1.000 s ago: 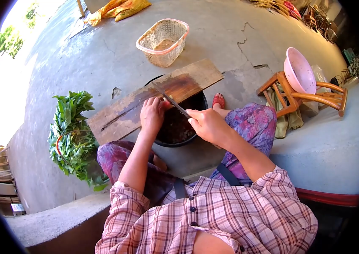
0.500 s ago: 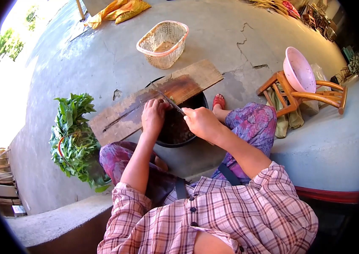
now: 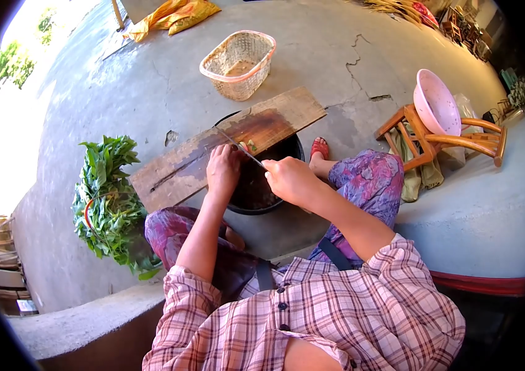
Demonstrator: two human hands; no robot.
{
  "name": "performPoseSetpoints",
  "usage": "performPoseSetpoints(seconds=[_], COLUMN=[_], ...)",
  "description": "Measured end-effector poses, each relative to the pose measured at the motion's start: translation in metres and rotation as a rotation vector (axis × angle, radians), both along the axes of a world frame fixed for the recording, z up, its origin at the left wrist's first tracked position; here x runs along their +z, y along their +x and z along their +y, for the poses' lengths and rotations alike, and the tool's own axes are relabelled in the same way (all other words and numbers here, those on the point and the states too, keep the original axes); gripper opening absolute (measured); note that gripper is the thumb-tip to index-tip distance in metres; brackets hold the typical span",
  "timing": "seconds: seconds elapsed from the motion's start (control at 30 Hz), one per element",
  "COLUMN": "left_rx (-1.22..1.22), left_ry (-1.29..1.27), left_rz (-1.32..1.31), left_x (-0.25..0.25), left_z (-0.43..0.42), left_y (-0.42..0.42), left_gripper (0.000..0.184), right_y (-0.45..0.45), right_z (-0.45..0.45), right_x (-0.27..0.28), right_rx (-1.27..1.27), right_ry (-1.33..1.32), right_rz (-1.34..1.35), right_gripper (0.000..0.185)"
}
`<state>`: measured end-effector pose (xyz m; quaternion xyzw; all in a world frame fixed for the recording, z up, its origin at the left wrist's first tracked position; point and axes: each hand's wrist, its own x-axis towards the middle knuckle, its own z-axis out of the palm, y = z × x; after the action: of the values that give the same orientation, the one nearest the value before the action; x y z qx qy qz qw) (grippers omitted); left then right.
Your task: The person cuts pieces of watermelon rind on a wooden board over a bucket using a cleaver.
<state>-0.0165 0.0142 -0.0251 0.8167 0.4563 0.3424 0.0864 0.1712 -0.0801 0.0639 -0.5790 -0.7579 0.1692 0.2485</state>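
A wooden board (image 3: 179, 166) lies slantwise across the rim of a dark round tub (image 3: 256, 212). My right hand (image 3: 291, 179) is closed round the handle of a knife (image 3: 237, 144), whose blade crosses the board. Just left of the blade, my left hand (image 3: 223, 168) rests at the board's near edge with its fingers curled; what they press on is too small and hidden to name. Small green and reddish pieces (image 3: 248, 146) lie on the board right of the blade. Dark contents with small bits show inside the tub.
Leafy greens (image 3: 111, 204) stand in a basket at the left. Beyond the board is a pink-rimmed woven basket (image 3: 237, 62). A pink basin (image 3: 437, 103) sits on a wooden chair (image 3: 420, 139) at the right. A yellow sack (image 3: 182, 15) lies at the far left.
The knife and my right hand have shifted slightly left along the board. Small green and reddish pieces now show beside the blade. My left hand has barely moved.
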Motion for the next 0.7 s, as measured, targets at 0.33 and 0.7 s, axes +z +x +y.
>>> performPoseSetpoints(seconds=[0.33, 0.7], left_rx=[0.084, 0.002], left_ry=[-0.137, -0.041], left_rz=[-0.126, -0.079], left_x=[0.003, -0.007], left_z=[-0.006, -0.002], left_y=[0.000, -0.004], left_gripper=[0.016, 0.019], right_y=[0.006, -0.005], right_z=[-0.016, 0.001], right_x=[0.013, -0.006], right_rx=[-0.008, -0.024], right_ry=[0.002, 0.002], right_rz=[0.123, 0.056], right_gripper=[0.023, 0.020])
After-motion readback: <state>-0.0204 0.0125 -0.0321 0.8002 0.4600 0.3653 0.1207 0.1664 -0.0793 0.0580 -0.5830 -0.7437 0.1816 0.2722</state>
